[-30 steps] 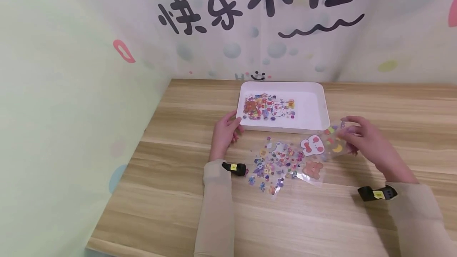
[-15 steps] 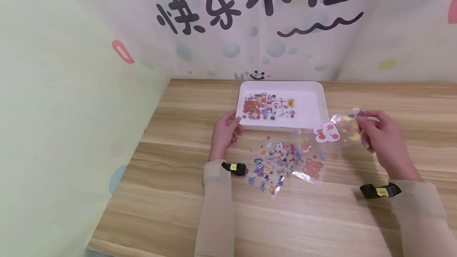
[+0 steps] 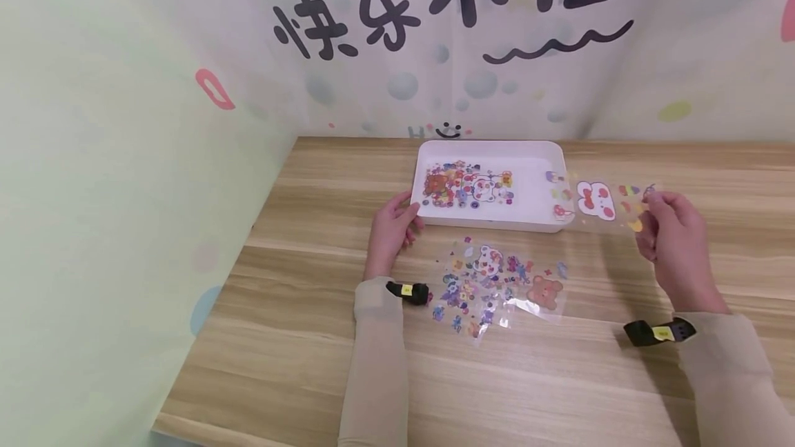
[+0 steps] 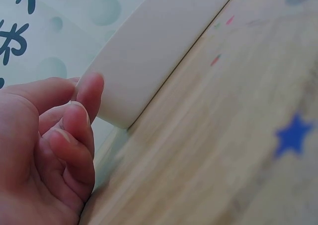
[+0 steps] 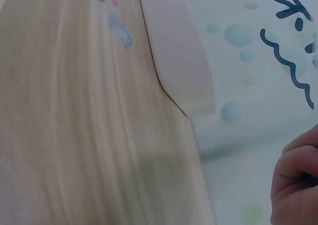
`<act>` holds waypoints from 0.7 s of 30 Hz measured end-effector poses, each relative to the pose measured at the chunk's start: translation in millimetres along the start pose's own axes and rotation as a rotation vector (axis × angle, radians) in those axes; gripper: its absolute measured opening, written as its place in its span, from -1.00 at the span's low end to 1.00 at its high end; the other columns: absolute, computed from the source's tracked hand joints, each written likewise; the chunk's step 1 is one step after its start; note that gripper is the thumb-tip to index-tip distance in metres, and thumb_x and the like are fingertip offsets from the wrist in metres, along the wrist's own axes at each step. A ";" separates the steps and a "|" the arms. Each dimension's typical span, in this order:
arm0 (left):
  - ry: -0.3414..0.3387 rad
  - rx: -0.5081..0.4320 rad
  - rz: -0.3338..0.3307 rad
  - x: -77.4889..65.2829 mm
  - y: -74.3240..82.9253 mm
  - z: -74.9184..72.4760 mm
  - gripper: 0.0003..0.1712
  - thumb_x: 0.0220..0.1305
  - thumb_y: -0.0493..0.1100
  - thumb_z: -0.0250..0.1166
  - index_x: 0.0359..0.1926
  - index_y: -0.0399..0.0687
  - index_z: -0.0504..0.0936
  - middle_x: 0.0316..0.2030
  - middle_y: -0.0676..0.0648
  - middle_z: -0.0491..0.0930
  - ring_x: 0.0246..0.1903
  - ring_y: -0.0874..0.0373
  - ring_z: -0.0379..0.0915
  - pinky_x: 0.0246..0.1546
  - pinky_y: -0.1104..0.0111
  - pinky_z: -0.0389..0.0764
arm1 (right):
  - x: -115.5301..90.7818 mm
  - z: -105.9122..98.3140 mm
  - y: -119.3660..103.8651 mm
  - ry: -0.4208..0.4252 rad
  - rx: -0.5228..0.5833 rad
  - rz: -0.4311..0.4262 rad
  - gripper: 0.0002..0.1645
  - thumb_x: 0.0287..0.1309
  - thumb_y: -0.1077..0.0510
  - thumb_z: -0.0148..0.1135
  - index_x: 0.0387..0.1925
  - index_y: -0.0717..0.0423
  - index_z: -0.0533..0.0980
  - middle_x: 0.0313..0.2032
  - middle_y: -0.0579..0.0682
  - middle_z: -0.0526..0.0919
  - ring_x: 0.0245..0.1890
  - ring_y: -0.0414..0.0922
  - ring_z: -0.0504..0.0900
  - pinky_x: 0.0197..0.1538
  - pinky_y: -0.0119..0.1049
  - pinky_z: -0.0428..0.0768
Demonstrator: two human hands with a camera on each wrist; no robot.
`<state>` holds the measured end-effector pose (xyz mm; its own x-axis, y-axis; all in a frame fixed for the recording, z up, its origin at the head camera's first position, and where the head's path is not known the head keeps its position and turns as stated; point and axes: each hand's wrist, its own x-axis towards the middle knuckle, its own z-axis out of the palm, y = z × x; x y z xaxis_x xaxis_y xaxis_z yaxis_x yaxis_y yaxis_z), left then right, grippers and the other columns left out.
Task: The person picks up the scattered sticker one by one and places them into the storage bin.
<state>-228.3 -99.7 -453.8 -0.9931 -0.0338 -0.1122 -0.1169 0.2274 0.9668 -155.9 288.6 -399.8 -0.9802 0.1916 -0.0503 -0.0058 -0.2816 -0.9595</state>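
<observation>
In the head view my right hand (image 3: 675, 236) pinches a clear sticker sheet (image 3: 595, 201) by its right end. The sheet, printed with a white rabbit, is raised, and its left end overlaps the tray's right side. My left hand (image 3: 391, 233) grips the front left corner of the white tray (image 3: 540, 188); the left wrist view has the thumb and a finger at the tray wall (image 4: 149, 51). Inside the tray, on its left side, lie sticker sheets (image 3: 468, 187) with bears and small figures. The right wrist view catches only curled fingers (image 5: 298, 180) at its edge.
Several more clear sticker sheets (image 3: 491, 288), overlapping one another, lie on the wooden table (image 3: 298, 336) in front of the tray. One bears a brown bear (image 3: 544, 293). A printed cloth backdrop (image 3: 373, 102) rises behind the table, with another pale wall (image 3: 112, 192) at the left.
My right hand has lifted the rabbit sticker sheet off the pile and moved it back and to the right, to the tray's right edge. The left hand has stayed at the tray corner.
</observation>
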 end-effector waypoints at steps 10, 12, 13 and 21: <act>0.006 0.007 0.000 -1.2 1.1 0.8 -0.48 0.15 0.14 0.14 0.15 0.26 0.35 -0.48 -0.03 0.60 -0.70 0.15 0.36 -0.76 0.40 0.38 | 7.6 -3.1 7.9 -0.003 0.185 -0.031 -0.68 0.18 0.11 0.05 -0.13 0.22 0.26 -0.64 -0.01 0.27 -0.70 -0.18 0.23 -0.76 -0.36 0.09; 0.003 0.006 0.003 -1.2 1.2 0.7 -0.48 0.16 0.13 0.14 0.16 0.24 0.35 -0.48 -0.04 0.60 -0.70 0.15 0.36 -0.76 0.39 0.37 | 8.3 -2.4 9.6 -0.009 0.224 -0.031 -0.70 0.19 0.13 0.05 -0.15 0.23 0.26 -0.64 0.00 0.29 -0.70 -0.17 0.25 -0.76 -0.39 0.16; 0.003 0.011 0.002 -1.4 1.4 0.5 -0.48 0.16 0.13 0.14 0.16 0.24 0.35 -0.48 -0.03 0.60 -0.70 0.15 0.36 -0.75 0.39 0.38 | 8.5 -1.6 10.4 -0.009 0.236 -0.027 -0.72 0.19 0.14 0.04 -0.15 0.23 0.27 -0.64 0.01 0.30 -0.70 -0.17 0.26 -0.77 -0.39 0.19; 0.004 0.017 0.001 -2.0 -0.8 0.5 -0.46 0.15 0.14 0.13 0.17 0.24 0.33 -0.48 -0.04 0.60 -0.70 0.15 0.37 -0.74 0.39 0.40 | 11.9 14.5 13.6 -0.001 0.227 0.008 -0.78 0.27 0.18 -0.07 -0.10 0.19 0.30 -0.61 0.01 0.33 -0.69 -0.14 0.29 -0.75 -0.38 0.27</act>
<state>-226.3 -99.3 -454.5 -0.9932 -0.0372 -0.1106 -0.1163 0.2437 0.9628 -170.6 273.5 -409.4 -0.9805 0.1879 -0.0577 -0.0422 -0.4879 -0.8719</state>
